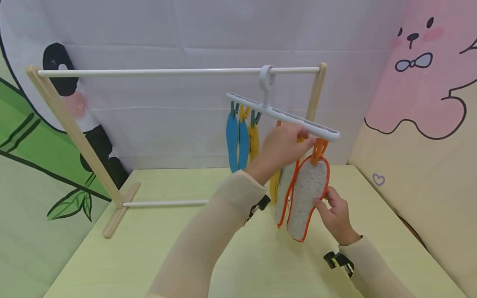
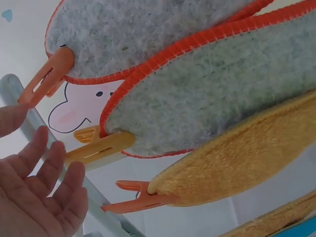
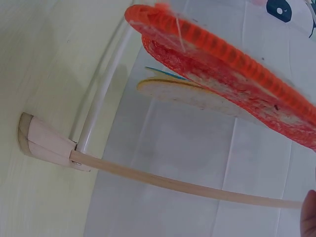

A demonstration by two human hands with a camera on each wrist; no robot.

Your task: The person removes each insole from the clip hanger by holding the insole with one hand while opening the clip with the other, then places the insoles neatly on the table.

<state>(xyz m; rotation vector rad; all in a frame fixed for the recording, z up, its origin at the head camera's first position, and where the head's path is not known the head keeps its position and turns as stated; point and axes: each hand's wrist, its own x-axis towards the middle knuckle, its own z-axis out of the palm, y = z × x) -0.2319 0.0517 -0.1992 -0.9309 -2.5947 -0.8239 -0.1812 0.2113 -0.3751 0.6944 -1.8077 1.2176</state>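
Observation:
My left hand [image 1: 283, 142] is at the right part of the light grey hanger [image 1: 287, 116]. Its thumb reaches the end of an orange clothespin [image 2: 47, 76], while the other visible fingers are loosely spread below. That clothespin bites the top of a fuzzy grey insole [image 1: 307, 194] with orange edging. Partway down the insole, my right hand [image 1: 337, 217] pinches its right edge, thumb in front. Beside it hangs a matching insole [image 2: 212, 84] on a yellow clothespin [image 2: 101, 148]. A yellow-brown insole [image 2: 237, 163] hangs farther along from another orange clothespin [image 2: 140, 200].
The hanger's hook [image 1: 265, 78] sits over the white top rail [image 1: 164, 73] of a wooden-ended rack. Blue insoles [image 1: 232, 142] and a yellow insole [image 1: 254, 142] hang on its left half. The rack's foot [image 1: 121, 211] stands on the pale table [image 1: 167, 248].

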